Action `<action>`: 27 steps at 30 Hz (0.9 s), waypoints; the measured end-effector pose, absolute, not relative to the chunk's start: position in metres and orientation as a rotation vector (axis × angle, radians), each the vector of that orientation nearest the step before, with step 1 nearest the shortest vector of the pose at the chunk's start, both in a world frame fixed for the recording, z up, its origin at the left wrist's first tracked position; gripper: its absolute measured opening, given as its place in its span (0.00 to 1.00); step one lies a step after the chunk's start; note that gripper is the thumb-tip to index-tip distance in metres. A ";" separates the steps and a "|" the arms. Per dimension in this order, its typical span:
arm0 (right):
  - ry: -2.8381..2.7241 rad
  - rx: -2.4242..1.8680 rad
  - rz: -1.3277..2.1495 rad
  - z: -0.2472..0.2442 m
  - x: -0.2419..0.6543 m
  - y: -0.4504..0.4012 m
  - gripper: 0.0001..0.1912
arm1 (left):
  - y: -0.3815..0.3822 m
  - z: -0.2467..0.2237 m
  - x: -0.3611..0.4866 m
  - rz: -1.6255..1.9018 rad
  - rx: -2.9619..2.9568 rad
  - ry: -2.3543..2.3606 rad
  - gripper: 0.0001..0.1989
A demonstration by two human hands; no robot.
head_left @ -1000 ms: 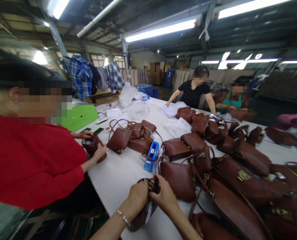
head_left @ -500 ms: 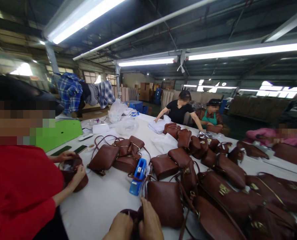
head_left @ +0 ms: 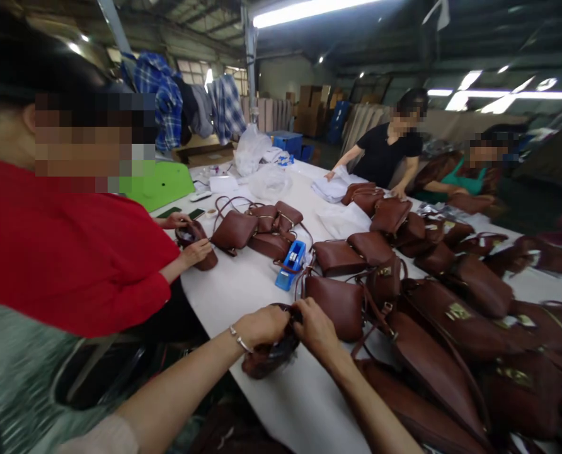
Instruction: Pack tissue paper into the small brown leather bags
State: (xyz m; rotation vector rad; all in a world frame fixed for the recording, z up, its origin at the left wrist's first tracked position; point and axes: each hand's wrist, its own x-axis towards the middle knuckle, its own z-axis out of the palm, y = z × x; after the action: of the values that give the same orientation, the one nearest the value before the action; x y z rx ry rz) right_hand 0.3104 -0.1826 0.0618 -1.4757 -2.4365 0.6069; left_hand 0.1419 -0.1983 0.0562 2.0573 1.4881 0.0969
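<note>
A small brown bag (head_left: 262, 362) stands at the near edge of the white table, its dark opening facing up. My left hand (head_left: 268, 326), with a bracelet at the wrist, is closed on the left part of its rim. On the opposite side of the opening, my right hand (head_left: 315, 323) grips the rim with bent fingers. The inside of the bag is dark and partly hidden by my hands. Just beyond my right hand lies a square brown bag (head_left: 340, 308). A blue tape dispenser (head_left: 290, 265) sits behind the held bag.
Many brown bags (head_left: 432, 353) with straps cover the right side. A person in red (head_left: 73, 252) at the left handles another bag (head_left: 203, 252). Across the table (head_left: 215, 296) are a person in black (head_left: 389, 151) and one in a green apron (head_left: 467, 176). A green board (head_left: 160, 184) lies back left.
The view has tilted down and turned left, so both my forearms and more of the held bag now show. Both hands remain at the bag.
</note>
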 end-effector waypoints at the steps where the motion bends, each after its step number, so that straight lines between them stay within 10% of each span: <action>1: -2.501 -1.475 0.582 0.070 0.311 -0.180 0.16 | -0.204 0.068 0.134 0.124 2.080 1.452 0.17; 7: -2.665 -0.894 0.709 0.091 0.291 -0.183 0.14 | -0.257 0.110 0.086 0.417 1.941 1.841 0.07; 20: -2.586 -0.578 1.840 0.063 0.281 -0.167 0.17 | -0.322 0.028 0.108 0.684 1.403 1.736 0.07; 27: -2.714 -0.928 1.384 0.046 0.266 -0.169 0.06 | -0.304 0.021 0.108 0.720 1.300 1.830 0.09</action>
State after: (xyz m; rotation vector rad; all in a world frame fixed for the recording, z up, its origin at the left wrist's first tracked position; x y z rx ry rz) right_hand 0.2656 -0.1691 0.0460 -0.9284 -2.7141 1.3844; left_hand 0.1078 -0.3036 0.0213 1.2997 1.8305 0.7198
